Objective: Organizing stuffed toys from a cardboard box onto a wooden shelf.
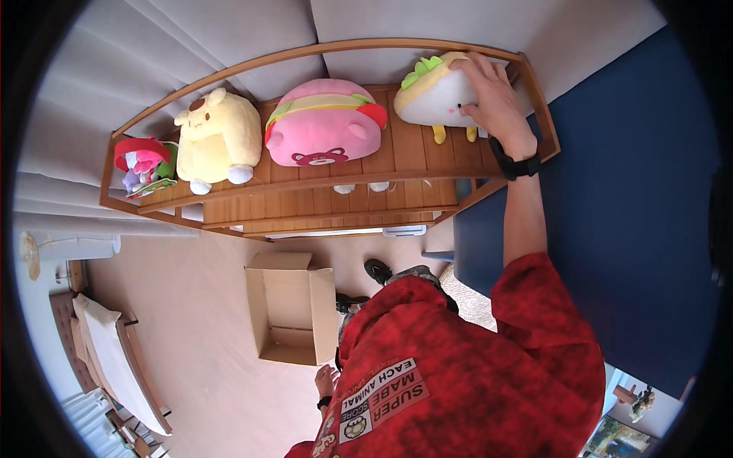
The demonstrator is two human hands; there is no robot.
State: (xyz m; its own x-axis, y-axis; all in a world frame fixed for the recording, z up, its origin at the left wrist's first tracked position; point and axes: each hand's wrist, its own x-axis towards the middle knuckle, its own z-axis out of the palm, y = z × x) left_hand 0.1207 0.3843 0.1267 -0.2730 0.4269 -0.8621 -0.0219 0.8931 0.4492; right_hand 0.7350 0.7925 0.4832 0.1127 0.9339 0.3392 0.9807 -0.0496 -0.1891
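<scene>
My right hand [495, 98] is on the right end of a white and yellow taco-shaped plush toy [435, 95] with a green frill and yellow feet. The thumb presses its front and the fingers reach over its top. This toy sits on the upper shelf of a wooden rack [397, 164]. To its left stand a pink burger-shaped plush toy [324, 126] and a cream plush animal [219, 137]. Low beside my body hangs my left hand [327, 379], holding nothing, its fingers loosely apart and partly hidden by my shirt.
An open cardboard box [290, 305] rests on the floor near my feet. Small colourful toys [145, 166] occupy the rack's left end. White toy feet [359, 187] show on a lower shelf. A dark blue panel [634, 191] rises at right; a bed [114, 359] is at far left.
</scene>
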